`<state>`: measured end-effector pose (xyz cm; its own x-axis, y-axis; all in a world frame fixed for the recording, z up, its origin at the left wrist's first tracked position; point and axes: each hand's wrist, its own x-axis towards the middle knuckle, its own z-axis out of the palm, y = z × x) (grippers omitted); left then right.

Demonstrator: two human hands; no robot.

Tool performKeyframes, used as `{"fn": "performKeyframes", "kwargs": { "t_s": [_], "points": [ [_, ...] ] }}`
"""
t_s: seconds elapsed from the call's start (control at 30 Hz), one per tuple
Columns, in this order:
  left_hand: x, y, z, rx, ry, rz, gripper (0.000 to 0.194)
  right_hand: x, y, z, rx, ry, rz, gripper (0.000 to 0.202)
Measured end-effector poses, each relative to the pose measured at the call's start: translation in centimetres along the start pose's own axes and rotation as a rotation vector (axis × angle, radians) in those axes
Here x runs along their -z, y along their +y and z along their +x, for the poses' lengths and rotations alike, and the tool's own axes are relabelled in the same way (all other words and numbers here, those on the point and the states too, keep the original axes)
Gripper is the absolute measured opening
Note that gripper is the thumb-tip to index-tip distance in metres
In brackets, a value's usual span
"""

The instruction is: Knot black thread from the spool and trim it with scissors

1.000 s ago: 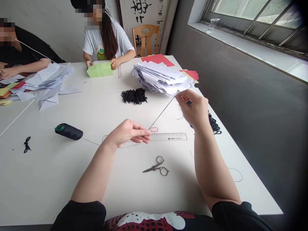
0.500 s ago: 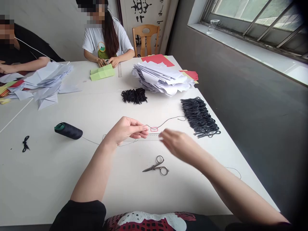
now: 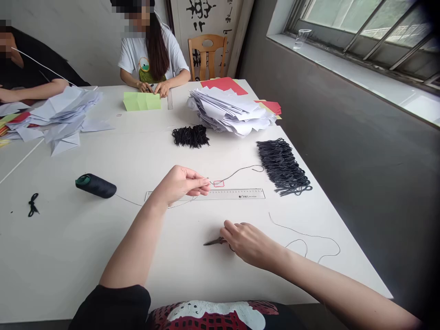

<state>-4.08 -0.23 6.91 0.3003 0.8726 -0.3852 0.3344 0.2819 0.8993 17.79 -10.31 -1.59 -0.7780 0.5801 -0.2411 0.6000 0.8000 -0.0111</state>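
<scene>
Thread pinched above the ruler, scissors pointing left under the right hand

The scissors lay on the near side of the ruler, their blades pointing left, the tip dipping slightly toward the wearer. Their long axis ran roughly parallel to the ruler's. The blades looked slim, dark grey and metallic; the handles were mostly hidden by the right hand, whose fingers bent down over them. I could not tell whether those fingers had taken hold.

The left hand held the thread pinched between thumb and fingertips over the ruler's left half. From that pinch the thread ran rightward along the ruler's far side, sagging first, then rising away in a shallow curve to a small hook at its end. It was thin, dark and slack.

Left of the ruler, the black spool lay tipped on its side, its green end facing left and away. Beyond the ruler's right end sat a pile of black loops.
</scene>
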Motion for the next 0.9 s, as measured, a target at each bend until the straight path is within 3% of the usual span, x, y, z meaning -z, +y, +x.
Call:
{"fn": "performKeyframes", "kwargs": {
  "t_s": [0.13, 0.27, 0.33, 0.43, 0.9],
  "points": [
    [0.0, 0.1, -0.1, 0.0, -0.017, 0.039, 0.025, 2.7, 1.4, -0.3, -0.129, 0.006, 0.234, 0.021],
    [0.0, -0.1, -0.1, 0.005, -0.04, 0.063, 0.026, 6.1, 3.5, -0.3, -0.263, 0.14, 0.529, 0.009],
    [0.0, -0.3, 0.1, 0.008, -0.062, 0.067, 0.027, 6.9, 4.1, -0.1, -0.276, 0.17, 0.588, 0.03],
    [0.0, -0.4, 0.2, 0.009, -0.085, 0.072, 0.026, 7.0, 4.4, 0.5, -0.236, 0.138, 0.651, 0.042],
    [-0.2, 0.0, 0.0, 0.017, -0.122, 0.09, 0.028, 5.9, 5.0, 2.1, -0.117, 0.165, 0.863, 0.045]
  ]
}}
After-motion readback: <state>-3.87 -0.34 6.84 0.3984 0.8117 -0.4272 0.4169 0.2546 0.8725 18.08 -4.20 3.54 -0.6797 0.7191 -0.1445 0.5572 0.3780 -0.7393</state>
